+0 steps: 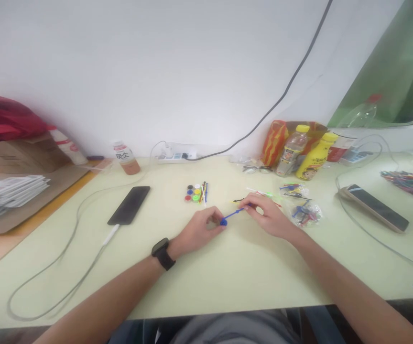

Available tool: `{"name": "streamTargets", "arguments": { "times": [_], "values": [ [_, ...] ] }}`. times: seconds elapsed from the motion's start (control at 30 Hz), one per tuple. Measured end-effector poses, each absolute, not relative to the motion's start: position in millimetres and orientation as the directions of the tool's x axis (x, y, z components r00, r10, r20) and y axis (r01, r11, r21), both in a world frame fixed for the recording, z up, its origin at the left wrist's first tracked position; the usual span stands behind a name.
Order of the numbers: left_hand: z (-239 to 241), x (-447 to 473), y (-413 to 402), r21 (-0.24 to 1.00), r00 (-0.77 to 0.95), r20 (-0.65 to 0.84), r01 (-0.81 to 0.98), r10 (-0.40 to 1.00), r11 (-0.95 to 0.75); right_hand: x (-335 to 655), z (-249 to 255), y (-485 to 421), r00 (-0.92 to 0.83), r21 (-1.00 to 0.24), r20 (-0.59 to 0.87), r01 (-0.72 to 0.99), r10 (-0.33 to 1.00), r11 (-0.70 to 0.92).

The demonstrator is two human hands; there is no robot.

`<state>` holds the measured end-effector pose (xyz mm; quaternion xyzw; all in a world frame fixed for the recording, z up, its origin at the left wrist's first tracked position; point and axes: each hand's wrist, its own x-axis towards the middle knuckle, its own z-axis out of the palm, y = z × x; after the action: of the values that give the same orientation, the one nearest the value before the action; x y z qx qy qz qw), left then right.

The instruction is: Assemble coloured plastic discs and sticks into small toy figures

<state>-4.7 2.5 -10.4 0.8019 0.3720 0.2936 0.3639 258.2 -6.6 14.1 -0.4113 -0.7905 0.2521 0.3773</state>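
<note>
My left hand (201, 228), with a black watch on its wrist, is closed and pinches a small blue round piece (223, 222) between thumb and fingertips. A thin blue plastic stick (232, 214) runs from that round piece to my right hand (268, 216), whose fingers are closed on its other end. Whether stick and round piece are joined or only touching, I cannot tell. Beyond my hands lie small round caps (192, 192) in several colours, beside a bunch of coloured sticks (203, 192). More loose sticks (262, 193) lie just behind my right hand.
Clear bags of coloured parts (306, 213) lie right of my right hand. A phone (129, 205) on a cable is at left, another phone (376, 208) at right. Bottles (312, 156) and glasses (256, 168) stand or lie near the wall. Colourful strands (410, 184) lie far right.
</note>
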Motion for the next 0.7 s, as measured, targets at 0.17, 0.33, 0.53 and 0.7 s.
{"name": "streamTargets", "arguments": {
  "times": [0.17, 0.33, 0.53, 0.7],
  "values": [
    [-12, 1, 1, 0.961, 0.545, 0.125, 0.142, 0.829, -0.239, 252, 16, -12, -0.39, -0.886, 0.291, 0.235, 0.874, 0.4],
    [-14, 3, 2, 0.997, 0.56, 0.037, 0.033, 0.828, -0.067, 242, 12, -16, -0.426, -0.931, 0.222, 0.175, 0.877, 0.32],
    [-12, 0, 1, 0.999, 0.614, 0.032, -0.029, 0.789, -0.018, 238, 10, -17, -0.407, -0.928, 0.239, 0.171, 0.882, 0.331],
    [-10, 1, 0, 0.999, 0.628, 0.038, -0.03, 0.777, -0.024, 238, 9, -17, -0.391, -0.904, 0.26, 0.222, 0.883, 0.365]
  ]
}}
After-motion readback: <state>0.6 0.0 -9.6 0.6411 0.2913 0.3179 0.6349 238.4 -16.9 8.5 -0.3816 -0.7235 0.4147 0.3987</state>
